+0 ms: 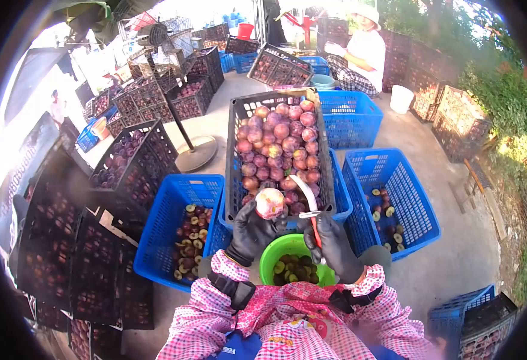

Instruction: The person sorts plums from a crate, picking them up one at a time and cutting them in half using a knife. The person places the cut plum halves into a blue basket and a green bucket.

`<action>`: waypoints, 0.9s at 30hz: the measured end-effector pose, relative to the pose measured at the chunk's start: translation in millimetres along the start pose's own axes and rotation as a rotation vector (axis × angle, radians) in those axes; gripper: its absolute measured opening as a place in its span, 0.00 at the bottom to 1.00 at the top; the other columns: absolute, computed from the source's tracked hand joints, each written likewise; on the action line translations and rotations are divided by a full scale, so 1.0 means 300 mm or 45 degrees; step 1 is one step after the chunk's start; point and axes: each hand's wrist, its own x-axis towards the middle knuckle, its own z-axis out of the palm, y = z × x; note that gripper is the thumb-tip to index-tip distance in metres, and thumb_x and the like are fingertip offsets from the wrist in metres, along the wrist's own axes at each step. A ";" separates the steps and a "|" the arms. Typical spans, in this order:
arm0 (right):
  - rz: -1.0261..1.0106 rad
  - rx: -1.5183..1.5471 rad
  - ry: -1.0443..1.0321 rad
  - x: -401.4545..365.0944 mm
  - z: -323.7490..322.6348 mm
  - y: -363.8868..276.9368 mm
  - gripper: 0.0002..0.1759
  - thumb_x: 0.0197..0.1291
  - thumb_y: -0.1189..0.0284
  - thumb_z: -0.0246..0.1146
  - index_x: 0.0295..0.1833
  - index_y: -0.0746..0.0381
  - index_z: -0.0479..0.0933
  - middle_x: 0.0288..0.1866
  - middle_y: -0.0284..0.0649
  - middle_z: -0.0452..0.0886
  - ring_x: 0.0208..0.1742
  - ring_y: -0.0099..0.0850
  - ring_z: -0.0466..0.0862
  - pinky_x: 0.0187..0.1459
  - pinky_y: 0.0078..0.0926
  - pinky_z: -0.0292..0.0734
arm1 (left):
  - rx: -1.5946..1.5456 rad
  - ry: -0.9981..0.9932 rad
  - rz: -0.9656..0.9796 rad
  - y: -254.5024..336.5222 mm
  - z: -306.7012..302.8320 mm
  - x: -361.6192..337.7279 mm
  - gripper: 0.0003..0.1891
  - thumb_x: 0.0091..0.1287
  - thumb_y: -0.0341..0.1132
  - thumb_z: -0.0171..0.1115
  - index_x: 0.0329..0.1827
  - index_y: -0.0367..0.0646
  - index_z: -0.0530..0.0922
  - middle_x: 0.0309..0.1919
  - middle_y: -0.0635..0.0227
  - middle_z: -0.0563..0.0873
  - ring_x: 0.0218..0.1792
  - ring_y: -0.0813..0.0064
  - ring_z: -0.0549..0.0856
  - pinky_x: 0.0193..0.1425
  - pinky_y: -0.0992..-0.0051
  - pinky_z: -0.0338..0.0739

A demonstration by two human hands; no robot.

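My left hand (252, 231), in a black glove, grips a plum (270, 204) with pale, whitish skin. In my gloved right hand (333, 245) is a curved knife (305, 195) with a red handle, its blade pointing up and left, close to the plum. Just beyond both hands stands a black crate (233, 150) heaped with red-purple plums (278, 141). Below my hands, a green bucket (269, 257) holds dark and cut plum pieces (296, 270).
A blue crate (155, 243) with halved plums is at left, another blue crate (416, 207) with a few halves at right. Stacked black crates (53, 234) crowd the left side. A fan stand (196, 154) rises behind them. A person (365, 54) in a hat sits at the back.
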 end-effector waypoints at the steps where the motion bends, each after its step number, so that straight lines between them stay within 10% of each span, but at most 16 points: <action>1: 0.010 0.001 0.011 0.001 -0.006 0.014 0.23 0.78 0.52 0.47 0.45 0.62 0.74 0.22 0.32 0.71 0.14 0.20 0.68 0.17 0.19 0.66 | -0.020 -0.021 0.007 0.002 0.004 0.000 0.31 0.71 0.52 0.62 0.72 0.47 0.68 0.62 0.65 0.79 0.61 0.67 0.80 0.66 0.64 0.76; 4: -0.326 -0.811 0.131 0.024 -0.022 0.063 0.18 0.75 0.58 0.55 0.50 0.64 0.71 0.25 0.44 0.79 0.28 0.42 0.84 0.31 0.41 0.74 | 0.408 -0.053 0.052 0.012 0.072 -0.006 0.34 0.71 0.49 0.63 0.75 0.45 0.63 0.63 0.65 0.78 0.63 0.70 0.78 0.69 0.64 0.73; 8: -0.503 -1.023 0.115 -0.012 0.018 0.076 0.14 0.73 0.63 0.57 0.52 0.63 0.72 0.26 0.50 0.80 0.30 0.51 0.83 0.31 0.43 0.74 | 0.602 -0.066 0.046 0.025 0.042 -0.005 0.36 0.71 0.40 0.66 0.76 0.37 0.59 0.63 0.65 0.77 0.63 0.73 0.78 0.70 0.70 0.71; 27: -0.622 -1.300 0.197 0.032 0.080 0.174 0.15 0.72 0.64 0.58 0.54 0.64 0.72 0.28 0.52 0.81 0.27 0.53 0.82 0.25 0.46 0.73 | 0.859 0.017 0.014 0.016 0.028 -0.030 0.38 0.69 0.39 0.68 0.77 0.36 0.59 0.63 0.64 0.78 0.61 0.74 0.79 0.67 0.73 0.74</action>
